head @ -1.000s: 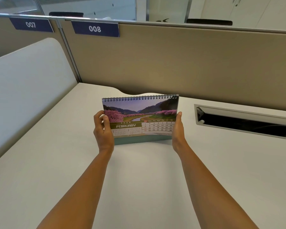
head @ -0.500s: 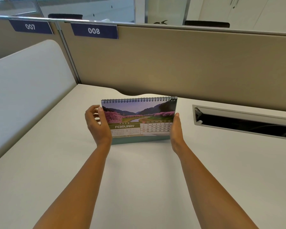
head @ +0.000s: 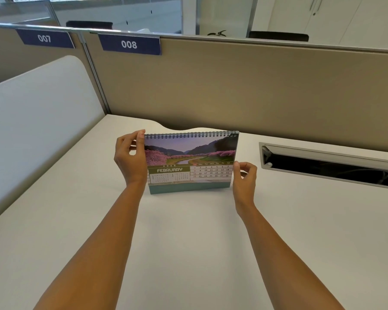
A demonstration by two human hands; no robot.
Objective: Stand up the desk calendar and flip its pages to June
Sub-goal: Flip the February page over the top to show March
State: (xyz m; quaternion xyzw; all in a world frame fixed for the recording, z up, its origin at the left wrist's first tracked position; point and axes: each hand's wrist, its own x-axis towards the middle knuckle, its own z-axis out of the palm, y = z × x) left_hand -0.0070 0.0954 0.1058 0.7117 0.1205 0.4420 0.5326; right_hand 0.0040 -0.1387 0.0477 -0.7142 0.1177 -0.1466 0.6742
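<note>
The spiral-bound desk calendar [head: 190, 162] stands upright on the white desk [head: 188, 242], its front page showing FEBRUARY under a photo of pink trees and a river. My left hand [head: 130, 159] is at the calendar's left edge, thumb tip against the top left corner by the spiral. My right hand [head: 244, 177] is at the lower right edge, thumb and forefinger pinching the edge of the front page. The teal base shows below the page.
A beige partition [head: 255, 92] with labels 007 and 008 runs behind the desk. A white side divider [head: 38, 121] stands on the left. An open cable tray slot [head: 329, 164] lies in the desk at the right.
The calendar now rests on the desk. My left hand has slid up to the top left corner. My right hand has moved from a flat hold to pinching the page's right edge.
</note>
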